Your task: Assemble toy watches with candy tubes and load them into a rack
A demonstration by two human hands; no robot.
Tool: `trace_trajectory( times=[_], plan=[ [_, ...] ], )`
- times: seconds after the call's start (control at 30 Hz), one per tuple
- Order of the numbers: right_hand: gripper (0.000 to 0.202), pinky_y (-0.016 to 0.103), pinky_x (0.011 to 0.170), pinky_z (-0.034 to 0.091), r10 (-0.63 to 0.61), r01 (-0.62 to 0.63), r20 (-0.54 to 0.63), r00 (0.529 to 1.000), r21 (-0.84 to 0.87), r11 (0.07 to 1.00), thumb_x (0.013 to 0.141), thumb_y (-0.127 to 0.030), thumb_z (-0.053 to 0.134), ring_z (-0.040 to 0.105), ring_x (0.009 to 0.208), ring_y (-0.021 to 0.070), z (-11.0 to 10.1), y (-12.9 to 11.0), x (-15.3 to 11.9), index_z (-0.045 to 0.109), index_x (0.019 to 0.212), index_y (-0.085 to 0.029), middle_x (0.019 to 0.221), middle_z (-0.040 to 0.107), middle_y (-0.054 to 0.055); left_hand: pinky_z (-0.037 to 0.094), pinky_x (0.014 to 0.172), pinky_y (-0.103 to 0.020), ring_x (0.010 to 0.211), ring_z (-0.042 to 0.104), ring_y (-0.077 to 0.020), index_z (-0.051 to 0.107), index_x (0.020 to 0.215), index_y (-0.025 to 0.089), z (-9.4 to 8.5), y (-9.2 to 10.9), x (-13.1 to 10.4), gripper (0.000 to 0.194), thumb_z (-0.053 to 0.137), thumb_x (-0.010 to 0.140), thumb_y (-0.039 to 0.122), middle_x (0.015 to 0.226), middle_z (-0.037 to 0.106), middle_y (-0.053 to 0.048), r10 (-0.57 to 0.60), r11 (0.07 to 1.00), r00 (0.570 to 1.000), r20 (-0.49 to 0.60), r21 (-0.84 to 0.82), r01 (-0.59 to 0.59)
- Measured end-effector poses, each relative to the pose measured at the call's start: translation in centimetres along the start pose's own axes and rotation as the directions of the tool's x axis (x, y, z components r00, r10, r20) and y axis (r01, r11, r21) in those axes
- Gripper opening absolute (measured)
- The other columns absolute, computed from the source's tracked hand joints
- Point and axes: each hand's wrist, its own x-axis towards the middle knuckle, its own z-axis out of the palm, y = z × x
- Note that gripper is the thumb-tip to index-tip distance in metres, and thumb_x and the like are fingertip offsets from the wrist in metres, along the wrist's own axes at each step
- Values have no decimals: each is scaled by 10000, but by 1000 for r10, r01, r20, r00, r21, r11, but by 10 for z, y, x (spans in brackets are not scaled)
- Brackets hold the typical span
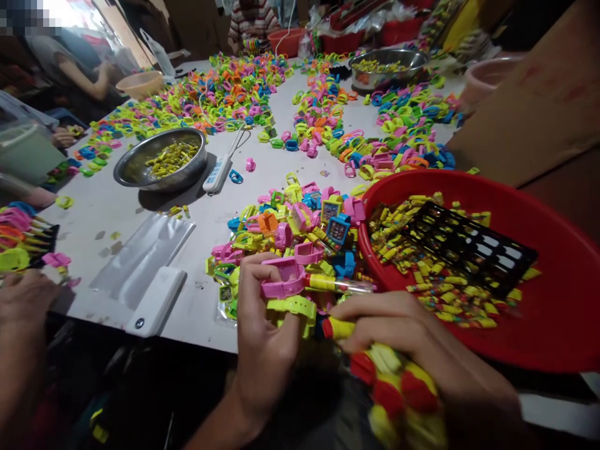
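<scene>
My left hand (262, 340) is closed around a pink toy watch (285, 282) and a yellow-green toy watch (300, 306), held one above the other. A clear tube with a yellow wrapper (323, 283) sticks out to the right from the pink one. Close beside it, my right hand (412, 325) has its fingers bent round several yellow-and-red wrapped tubes (387, 390); one points toward the yellow-green watch. Whether that tube touches the watch I cannot tell. Behind my hands lies a heap of colourful toy watches (281, 234), partly hidden by my fingers.
At right stands a red basin (557, 325) with small yellow wrapped pieces and a black grid tray (473, 247). A metal bowl (129, 178), power strip (218, 174), white sealer-like device (157, 303) and plastic bags (140, 256) lie leftward. Another person's hand (25, 294) is at far left.
</scene>
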Motion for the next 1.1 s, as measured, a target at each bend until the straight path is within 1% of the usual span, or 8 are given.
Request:
trace_trajectory(
  times=[0.07,0.17,0.37,0.6,0.73,0.87,1.0,1.1],
  plan=[
    [273,369,902,565,-260,248,-71,963,-142,958,934,-48,544,722,991,253,11,11,6,670,1065,-252,1081,771,71,416,1012,-295,1240,504,-207,487,989,258,-1,1,-2,313,615,836,17,1187,522,-25,130,986,991,-12,106,-128],
    [302,366,943,539,-422,404,-78,903,-176,897,849,-2,499,686,1041,227,19,27,13,641,1058,-167,1094,739,95,421,1039,-313,1219,521,-206,465,995,250,-2,4,-4,366,600,783,-17,1175,518,-40,263,945,965,-15,207,-255],
    [319,353,976,524,-431,416,-71,899,-162,895,838,18,506,666,1078,211,15,30,12,643,1072,-149,1102,734,87,437,1021,-304,1190,518,-184,457,1015,236,-1,8,-6,397,556,746,-38,1145,496,-46,379,883,926,1,298,-362],
    [304,299,1015,490,-422,414,-25,906,-151,898,870,-23,487,644,1100,172,11,28,17,612,1091,-191,1128,715,51,440,1031,-301,1204,510,-175,450,1025,226,0,8,-5,380,540,754,-23,1153,491,-51,398,871,917,16,308,-383],
    [265,290,984,482,-383,387,57,922,-112,915,881,-70,522,643,1114,170,6,32,16,609,1087,-212,1162,688,44,442,1034,-292,1202,513,-167,454,1025,222,0,7,-5,374,529,760,-30,1125,489,-44,408,862,913,14,323,-390],
    [175,278,952,500,-331,340,132,935,-56,939,959,-132,564,636,1131,174,5,39,14,623,1091,-230,1194,627,56,443,1036,-283,1188,516,-161,458,1024,217,0,7,-3,365,532,762,-26,1113,482,-39,419,849,908,12,350,-397],
    [162,268,906,548,-349,357,110,931,-65,932,990,-183,549,656,1104,186,8,47,12,615,1128,-235,1144,618,68,450,1033,-295,1177,517,-169,461,1021,214,3,6,1,348,527,778,-25,1136,484,-49,464,814,885,19,386,-435],
    [131,235,776,579,-361,366,61,931,-165,916,1045,-210,505,710,982,174,15,50,13,629,1067,-247,1047,652,60,477,957,-305,1138,537,-184,463,1007,218,7,3,2,321,527,795,-14,1141,492,-62,470,806,882,18,398,-438]
  ],
)
